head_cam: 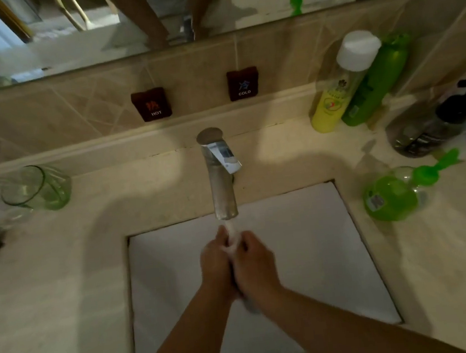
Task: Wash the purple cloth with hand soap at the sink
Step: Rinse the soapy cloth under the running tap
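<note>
- The left hand (217, 262) and the right hand (255, 263) were pressed side by side over the white sink (322, 253), directly under the spout of the faucet (220, 177).
- Both hands were curled closed, fingers wrapped around a bunched piece of fabric squeezed between them.
- The purple cloth (232, 238) showed only as a pale, wet fold poking out at the fingertips and a blurred greyish bit below the wrists; its colour could not be told in the dim light.
- Water (228, 224) ran from the spout onto the fold at the top of the hands.
- The green soap dispenser (391, 197) stood on the table just beside the sink's right edge, apart from the hands.
- A yellow bottle with a white cap (341, 88) and a green bottle (375, 84) leaned at the table's back right corner, touching each other.
- A green-tinted glass (38, 188) sat near the table's left edge, towards the back.
- HOT (151, 104) and COLD (243, 83) tags were fixed to the tiled wall behind the faucet.
</note>
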